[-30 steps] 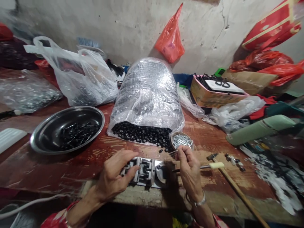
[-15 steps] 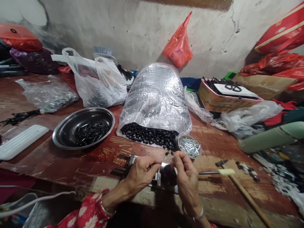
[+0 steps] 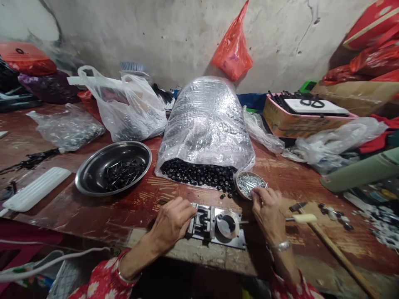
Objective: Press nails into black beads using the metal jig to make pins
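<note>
Scuffed red-brown table (image 3: pixel 77 216) shoved up against a cracked plaster wall, bags everywhere. Left hand (image 3: pixel 173 220) has its fingers curled down onto the left end of the metal jig (image 3: pixel 218 224) at the table's front edge, holding it there. Right hand (image 3: pixel 268 209) is just right of the jig, fingertips bunched together at the small dish of silver pins (image 3: pixel 237 187). Honestly can't tell if it's got a pin pinched. Clear bag of black beads (image 3: pixel 205 124) sits right behind, steel bowl (image 3: pixel 90 178) off left, hammer (image 3: pixel 336 255) lying right.
</note>
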Tool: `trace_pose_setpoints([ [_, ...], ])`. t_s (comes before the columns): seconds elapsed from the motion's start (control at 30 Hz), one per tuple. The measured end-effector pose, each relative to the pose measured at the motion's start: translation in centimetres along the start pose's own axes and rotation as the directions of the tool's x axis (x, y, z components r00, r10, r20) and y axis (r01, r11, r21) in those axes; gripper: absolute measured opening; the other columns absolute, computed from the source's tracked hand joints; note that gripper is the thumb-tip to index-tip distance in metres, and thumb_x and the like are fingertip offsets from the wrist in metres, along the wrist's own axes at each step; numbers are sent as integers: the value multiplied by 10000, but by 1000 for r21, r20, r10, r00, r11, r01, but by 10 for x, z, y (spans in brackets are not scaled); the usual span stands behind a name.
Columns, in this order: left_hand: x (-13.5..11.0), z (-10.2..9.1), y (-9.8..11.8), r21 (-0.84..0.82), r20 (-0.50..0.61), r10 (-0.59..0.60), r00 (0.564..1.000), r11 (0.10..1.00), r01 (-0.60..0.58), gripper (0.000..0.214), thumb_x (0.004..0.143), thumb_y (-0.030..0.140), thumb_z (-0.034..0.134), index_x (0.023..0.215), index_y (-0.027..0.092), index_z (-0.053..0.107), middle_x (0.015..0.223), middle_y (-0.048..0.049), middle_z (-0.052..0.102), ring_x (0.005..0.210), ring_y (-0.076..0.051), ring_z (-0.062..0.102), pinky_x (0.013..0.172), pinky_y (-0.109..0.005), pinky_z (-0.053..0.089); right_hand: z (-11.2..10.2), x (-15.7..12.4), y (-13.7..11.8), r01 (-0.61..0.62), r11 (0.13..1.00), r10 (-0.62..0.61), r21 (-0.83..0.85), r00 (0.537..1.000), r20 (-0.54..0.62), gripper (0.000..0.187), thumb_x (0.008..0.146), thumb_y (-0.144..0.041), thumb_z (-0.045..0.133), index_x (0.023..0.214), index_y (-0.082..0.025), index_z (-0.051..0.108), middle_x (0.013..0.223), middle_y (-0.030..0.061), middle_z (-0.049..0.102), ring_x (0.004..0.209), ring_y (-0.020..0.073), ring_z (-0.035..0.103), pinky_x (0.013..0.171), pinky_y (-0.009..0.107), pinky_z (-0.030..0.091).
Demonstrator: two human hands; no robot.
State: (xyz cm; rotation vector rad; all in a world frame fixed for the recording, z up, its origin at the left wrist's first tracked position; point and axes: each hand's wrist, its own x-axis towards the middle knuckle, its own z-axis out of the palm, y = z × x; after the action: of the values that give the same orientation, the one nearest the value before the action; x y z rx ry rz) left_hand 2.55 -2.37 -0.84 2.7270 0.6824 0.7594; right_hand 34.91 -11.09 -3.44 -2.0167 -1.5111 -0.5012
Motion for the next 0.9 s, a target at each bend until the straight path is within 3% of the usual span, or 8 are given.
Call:
trace_pose_setpoints([
  [0.2,-2,-1,-3,71,18,-10,1000,997,9,204,981,122,534,1058,184,712,864,-47,665,809,-214,514,713,-342,411,-5,-5,-7,-10,997,11,82,1000,-8,201,1020,-311,522,954,-192,669,922,82,677,869,250,530,794,382,417],
  [0.63,-4,-6,-6,35,-14,-7,1000,999,8,220,1005,141,542,1131,206,711,937,-49,685,850,-196,545,761,-333,449,-3,-11,-11,5,993,-4,121,1000,-9,183,1021,-305,529,961,-203,669,927,67,675,878,243,525,805,379,425],
  [0.9,-13,-7,2,32,4,93,996,995,-93,195,983,115,564,1109,182,697,903,-55,664,826,-196,543,723,-338,428,-5,-11,-13,-7,992,7,129,1000,8,174,1018,-300,535,968,-205,671,930,62,682,884,237,529,810,372,429],
])
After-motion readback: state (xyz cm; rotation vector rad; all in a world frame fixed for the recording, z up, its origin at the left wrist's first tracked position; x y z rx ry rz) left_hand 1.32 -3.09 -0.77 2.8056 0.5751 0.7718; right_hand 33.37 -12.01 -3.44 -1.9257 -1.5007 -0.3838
